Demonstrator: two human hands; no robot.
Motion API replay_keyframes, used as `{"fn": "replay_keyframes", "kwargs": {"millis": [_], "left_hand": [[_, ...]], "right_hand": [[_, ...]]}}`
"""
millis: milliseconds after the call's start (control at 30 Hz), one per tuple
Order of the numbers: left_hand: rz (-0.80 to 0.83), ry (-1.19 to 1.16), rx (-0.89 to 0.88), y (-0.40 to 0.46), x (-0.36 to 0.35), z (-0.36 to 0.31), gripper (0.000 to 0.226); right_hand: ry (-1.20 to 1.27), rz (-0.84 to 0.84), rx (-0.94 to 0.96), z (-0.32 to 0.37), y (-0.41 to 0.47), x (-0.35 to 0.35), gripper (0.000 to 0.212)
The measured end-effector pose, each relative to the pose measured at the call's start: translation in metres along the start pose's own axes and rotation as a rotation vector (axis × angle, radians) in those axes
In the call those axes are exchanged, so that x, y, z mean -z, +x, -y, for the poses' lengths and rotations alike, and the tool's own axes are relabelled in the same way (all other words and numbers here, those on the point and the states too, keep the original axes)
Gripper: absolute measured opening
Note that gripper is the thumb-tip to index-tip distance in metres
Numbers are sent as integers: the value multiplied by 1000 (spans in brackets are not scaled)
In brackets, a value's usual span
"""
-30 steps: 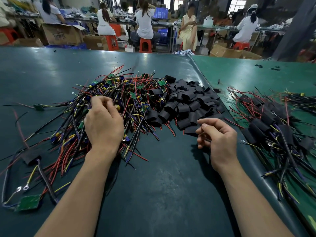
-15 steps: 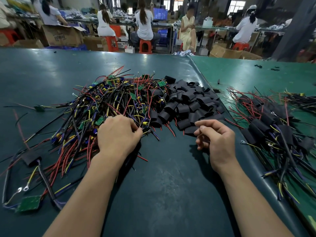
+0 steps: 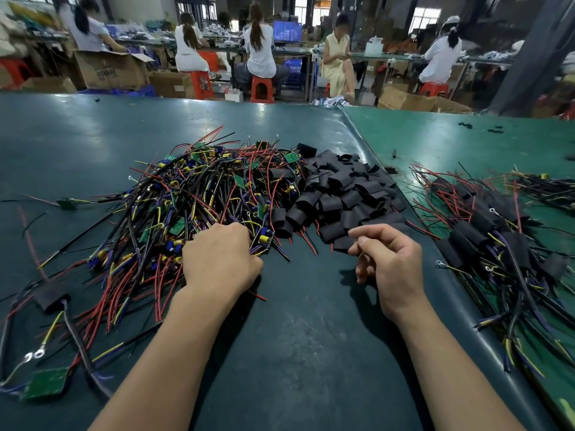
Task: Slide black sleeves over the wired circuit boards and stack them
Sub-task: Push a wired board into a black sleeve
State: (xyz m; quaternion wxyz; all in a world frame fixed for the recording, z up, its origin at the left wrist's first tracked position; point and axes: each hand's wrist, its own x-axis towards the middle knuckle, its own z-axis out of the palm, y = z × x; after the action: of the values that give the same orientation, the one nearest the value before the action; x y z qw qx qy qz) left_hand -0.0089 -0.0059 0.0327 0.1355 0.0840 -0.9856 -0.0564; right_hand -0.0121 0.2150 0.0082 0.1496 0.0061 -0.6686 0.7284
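Observation:
A tangled pile of wired circuit boards [image 3: 199, 194], green boards with red, yellow, black and purple wires, lies centre-left on the dark green mat [image 3: 298, 353]. To its right is a heap of black sleeves [image 3: 345, 194]. My left hand [image 3: 221, 262] sits at the pile's near edge, fingers curled down into the wires of a wired circuit board [image 3: 264, 241]; the fingertips are hidden. My right hand [image 3: 389, 262] hovers at the near edge of the sleeve heap, fingers loosely curled, with nothing visibly held. Sleeved boards [image 3: 479, 237] lie stacked at the right.
A loose green board [image 3: 46, 384] and one sleeved board [image 3: 51, 295] lie at the lower left. The dark mat's raised edge [image 3: 373, 157] runs diagonally beside a lighter green table [image 3: 435, 138]. Several seated workers and cardboard boxes [image 3: 109, 70] are beyond the table.
My left hand has moved right and toward me, from the middle of the wire pile to its near right edge. My right hand has stayed by the sleeves.

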Motion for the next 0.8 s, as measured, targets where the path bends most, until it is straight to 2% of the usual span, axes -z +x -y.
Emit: {"fn": "replay_keyframes", "kwargs": {"millis": [200,300,333,400,467,500,567,633,700,767,800], "left_hand": [[-74,-168,39,-7,4,-1,19],[-289,-357,6,-12,8,-6,19],[-382,-418,-24,-13,10,-8,18],[-518,-534,-123,-18,14,-15,15],[-517,-685,-287,-26,12,-28,14],[-479,-761,-372,-32,11,-36,14],[-378,-863,-518,-44,7,-52,12],[-277,-921,-643,-51,3,-61,12],[-224,-957,-698,-52,3,-62,17],[-236,-935,-665,-49,4,-58,20],[-244,-895,-629,-47,3,-56,20]], "right_hand": [[-75,15,55,-3,-1,-2,26],[-275,18,231,-7,-7,-8,30],[-361,40,307,-9,-9,-11,35],[-474,111,424,-14,-10,-15,59],[-500,186,487,-17,-10,-17,80],[-486,207,501,-17,-9,-16,84],[-471,206,536,-15,-8,-14,77],[-478,131,584,-12,-8,-15,52],[-543,-21,598,-10,-5,-13,26],[-708,-149,545,-10,-2,-8,28],[-778,-160,477,-10,0,-5,34]]}}
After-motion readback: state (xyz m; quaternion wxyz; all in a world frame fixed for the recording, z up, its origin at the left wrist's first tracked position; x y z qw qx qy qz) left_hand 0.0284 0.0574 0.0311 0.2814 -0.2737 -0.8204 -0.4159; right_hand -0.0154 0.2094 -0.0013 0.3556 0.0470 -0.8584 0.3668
